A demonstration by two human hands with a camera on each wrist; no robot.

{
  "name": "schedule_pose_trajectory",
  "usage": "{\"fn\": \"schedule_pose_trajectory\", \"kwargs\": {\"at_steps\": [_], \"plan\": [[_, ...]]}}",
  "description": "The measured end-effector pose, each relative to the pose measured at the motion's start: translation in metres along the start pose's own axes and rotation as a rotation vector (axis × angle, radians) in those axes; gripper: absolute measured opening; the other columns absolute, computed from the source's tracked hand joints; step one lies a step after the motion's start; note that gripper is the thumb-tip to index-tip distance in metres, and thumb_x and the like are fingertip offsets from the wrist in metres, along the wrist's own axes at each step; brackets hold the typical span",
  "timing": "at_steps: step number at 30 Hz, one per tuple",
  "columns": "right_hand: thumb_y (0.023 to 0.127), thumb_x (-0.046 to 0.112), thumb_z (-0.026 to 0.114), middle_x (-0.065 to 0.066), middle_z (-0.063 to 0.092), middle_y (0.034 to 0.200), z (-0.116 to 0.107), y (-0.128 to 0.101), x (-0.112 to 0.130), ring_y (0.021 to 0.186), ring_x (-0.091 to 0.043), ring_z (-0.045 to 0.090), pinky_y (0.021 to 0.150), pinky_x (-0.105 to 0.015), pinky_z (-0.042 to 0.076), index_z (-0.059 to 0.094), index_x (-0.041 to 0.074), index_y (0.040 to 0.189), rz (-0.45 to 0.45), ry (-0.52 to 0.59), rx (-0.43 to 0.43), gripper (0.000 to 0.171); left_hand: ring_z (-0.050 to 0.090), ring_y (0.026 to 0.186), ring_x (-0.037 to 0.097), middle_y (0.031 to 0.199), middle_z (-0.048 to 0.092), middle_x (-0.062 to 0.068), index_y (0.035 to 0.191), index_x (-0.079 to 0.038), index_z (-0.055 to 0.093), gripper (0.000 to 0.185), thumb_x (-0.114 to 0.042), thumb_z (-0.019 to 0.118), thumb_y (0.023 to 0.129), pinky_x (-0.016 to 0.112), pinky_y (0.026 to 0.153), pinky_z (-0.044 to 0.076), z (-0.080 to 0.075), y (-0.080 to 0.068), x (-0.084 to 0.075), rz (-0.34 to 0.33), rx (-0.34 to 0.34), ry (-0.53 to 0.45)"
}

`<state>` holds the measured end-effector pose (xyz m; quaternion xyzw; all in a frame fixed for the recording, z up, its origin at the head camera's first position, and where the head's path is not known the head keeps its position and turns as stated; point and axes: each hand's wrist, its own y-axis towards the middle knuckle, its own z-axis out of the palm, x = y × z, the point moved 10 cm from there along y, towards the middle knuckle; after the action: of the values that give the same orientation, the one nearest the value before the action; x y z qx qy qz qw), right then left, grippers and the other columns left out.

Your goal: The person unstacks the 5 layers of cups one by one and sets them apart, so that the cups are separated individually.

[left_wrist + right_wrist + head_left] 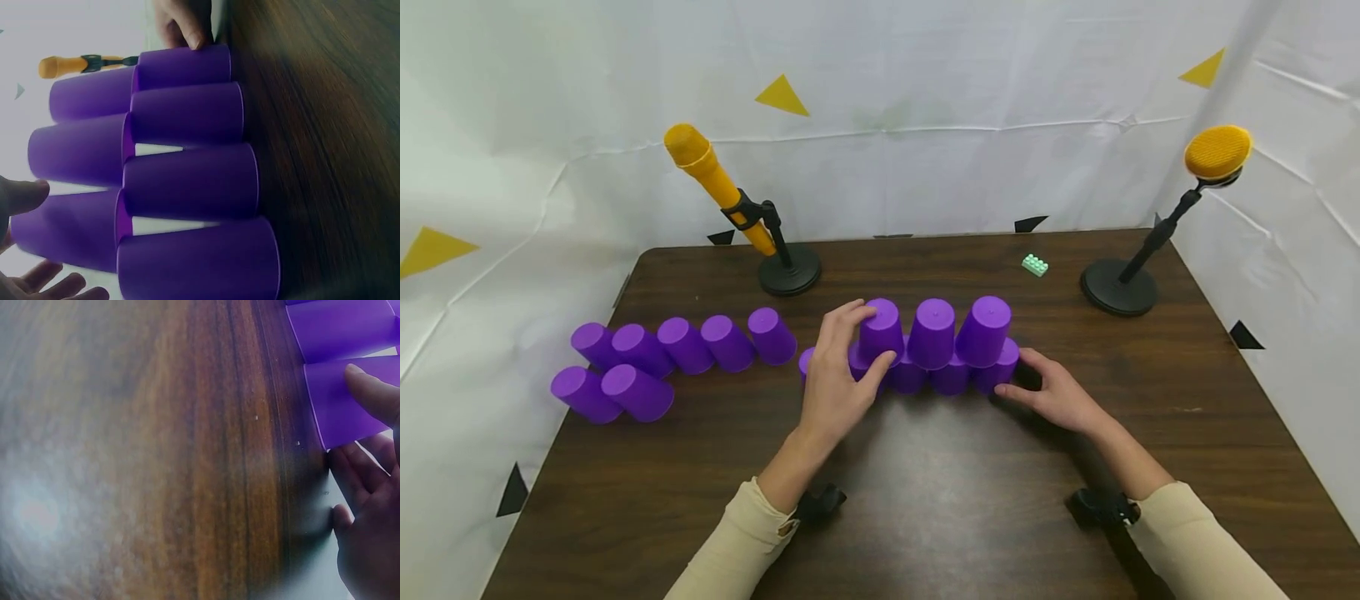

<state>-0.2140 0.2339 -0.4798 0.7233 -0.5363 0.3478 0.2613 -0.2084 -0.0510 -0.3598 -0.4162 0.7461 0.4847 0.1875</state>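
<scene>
Smooth, matte purple plastic cups, tapered and standing mouth-down, form a two-tier stack (936,350) on a dark wood-grain table (940,500), directly ahead of both hands. The left hand (838,379) curls its fingers and thumb round the leftmost upper cup (882,329), which sits on the lower row, fingertips over its flat base. The right hand (1052,392) lies loosely open beside the stack's right end, its fingertips touching the rightmost lower cup (1000,371) near the table surface; the right wrist view shows a finger laid against that cup's side. All the cups are inverted, so nothing of their insides can be seen. Well to the left of the left hand, more purple cups (662,358) lie in a loose row. Beyond the hands, a yellow microphone (718,185) leans on a black round-based stand, a yellow disc-topped stand (1217,154) rises at far right, and a small mint-green building brick (1035,265) lies between them
</scene>
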Motion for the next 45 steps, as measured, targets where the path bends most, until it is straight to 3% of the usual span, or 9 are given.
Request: {"fn": "schedule_pose_trajectory", "kwargs": {"at_steps": [5,10,14,19,25,31,35,39,45], "plan": [[0.09,0.03,0.073,-0.02,0.052,0.139,0.0,0.002,-0.001,0.133,-0.039,0.041,0.108,-0.061,0.029,0.046,0.004,0.143,0.008,-0.015,0.006,0.065,0.059,0.113,0.02,0.135,0.051,0.004,0.127,-0.018,0.057,0.05,-0.012,0.079,0.082,0.041,0.088,0.052,0.007,0.005,0.0,-0.016,-0.03,0.015],[0.09,0.029,0.073,-0.02,0.052,0.138,0.0,0.002,-0.001,0.133,-0.039,0.041,0.108,-0.061,0.029,0.047,0.003,0.143,0.007,-0.013,0.003,0.064,0.06,0.11,0.019,0.128,0.054,0.003,0.123,-0.017,0.059,0.049,-0.006,0.08,0.08,0.039,0.087,0.053,0.0,0.007,-0.003,-0.007,-0.038,0.024],[0.09,0.028,0.073,-0.02,0.051,0.139,0.001,0.003,0.0,0.134,-0.04,0.04,0.108,-0.061,0.029,0.046,0.002,0.143,0.0,-0.008,0.009,0.065,0.059,0.11,0.019,0.127,0.055,0.004,0.122,-0.015,0.06,0.048,-0.004,0.08,0.08,0.038,0.087,0.054,-0.022,0.003,-0.006,-0.004,-0.073,-0.001],[0.09,0.028,0.073,-0.021,0.051,0.14,0.001,0.003,0.002,0.134,-0.04,0.04,0.108,-0.06,0.029,0.045,0.001,0.144,-0.002,-0.012,0.013,0.067,0.056,0.114,0.021,0.125,0.057,0.005,0.121,-0.011,0.061,0.049,0.001,0.081,0.077,0.043,0.086,0.055,-0.072,-0.013,0.001,-0.024,-0.181,0.001],[0.089,0.026,0.074,-0.021,0.052,0.139,0.001,0.001,0.001,0.133,-0.04,0.041,0.108,-0.06,0.029,0.046,0.001,0.143,-0.008,-0.012,0.004,0.066,0.057,0.108,0.02,0.118,0.061,0.009,0.114,-0.004,0.065,0.047,0.004,0.084,0.072,0.028,0.085,0.054,-0.137,-0.041,0.03,-0.094,-0.318,0.1],[0.089,0.028,0.074,-0.021,0.051,0.14,0.001,0.002,-0.001,0.134,-0.04,0.04,0.108,-0.06,0.029,0.045,0.001,0.144,0.001,-0.017,0.009,0.067,0.055,0.094,0.009,0.107,0.063,0.007,0.112,-0.004,0.067,0.041,-0.002,0.084,0.074,0.014,0.081,0.05,-0.181,-0.073,0.076,-0.24,-0.384,0.24],[0.089,0.029,0.074,-0.021,0.051,0.14,0.001,0.002,0.0,0.134,-0.04,0.04,0.108,-0.061,0.029,0.044,0.001,0.144,0.0,-0.013,0.012,0.068,0.055,0.091,0.007,0.1,0.064,0.009,0.107,-0.003,0.068,0.038,-0.004,0.085,0.073,0.011,0.077,0.049,-0.198,-0.088,0.104,-0.323,-0.415,0.335],[0.09,0.028,0.074,-0.02,0.051,0.139,0.001,0.002,0.0,0.134,-0.04,0.04,0.108,-0.061,0.029,0.045,0.001,0.144,-0.003,-0.011,0.011,0.067,0.058,0.087,0.013,0.096,0.064,0.011,0.104,-0.003,0.068,0.037,-0.004,0.085,0.072,0.009,0.073,0.045,-0.206,-0.093,0.12,-0.365,-0.427,0.412],[0.09,0.028,0.073,-0.02,0.052,0.139,0.002,0.001,0.0,0.133,-0.039,0.041,0.108,-0.06,0.029,0.045,0.002,0.144,-0.005,-0.008,0.009,0.066,0.058,0.081,0.025,0.09,0.061,0.014,0.103,-0.004,0.067,0.035,-0.006,0.084,0.072,0.029,0.07,0.042,-0.207,-0.093,0.126,-0.38,-0.411,0.488]]}}
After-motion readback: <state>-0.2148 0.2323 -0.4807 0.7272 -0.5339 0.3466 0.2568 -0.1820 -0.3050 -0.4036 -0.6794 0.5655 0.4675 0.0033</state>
